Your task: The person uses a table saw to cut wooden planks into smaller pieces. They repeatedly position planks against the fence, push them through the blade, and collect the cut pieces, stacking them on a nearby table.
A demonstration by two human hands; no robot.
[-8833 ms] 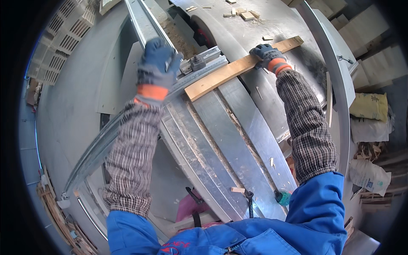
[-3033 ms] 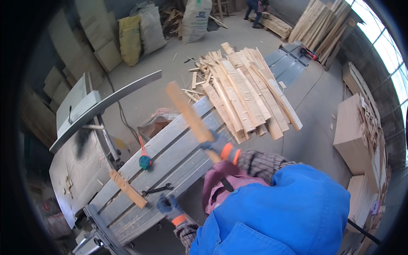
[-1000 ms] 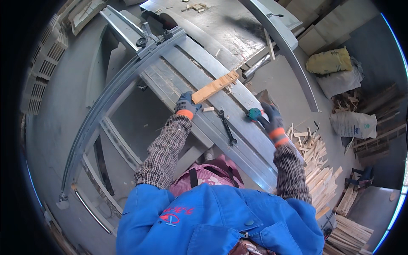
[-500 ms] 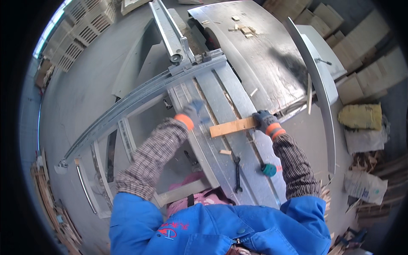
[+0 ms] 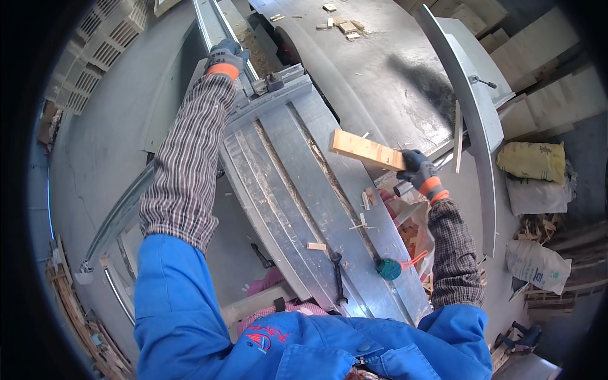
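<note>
My right hand (image 5: 419, 171), in a dark glove with an orange cuff, grips one end of a short wooden board (image 5: 367, 151). The board's free end points left, over the slotted metal sliding table (image 5: 288, 152) of the saw. Far forward on the left, my gloved left hand (image 5: 226, 58) is closed around the long metal rail (image 5: 214, 25); some of its fingers are hidden. A dark open-ended wrench (image 5: 339, 278) lies on the sliding table near me. Beside it are a small wood offcut (image 5: 316, 246) and a teal round object with an orange strap (image 5: 389, 269).
Several wood offcuts (image 5: 347, 26) lie on the wide metal saw table (image 5: 361, 69). A long curved-looking metal panel (image 5: 472, 120) stands at the right. Beyond it are a yellow sack (image 5: 532, 161) and stacked boards (image 5: 544, 57). Plastic crates (image 5: 107, 44) stand far left.
My left hand has reached forward and left onto the metal rail. My right hand has lifted and turned the board, its free end now farther away. The sliding table sits farther left.
</note>
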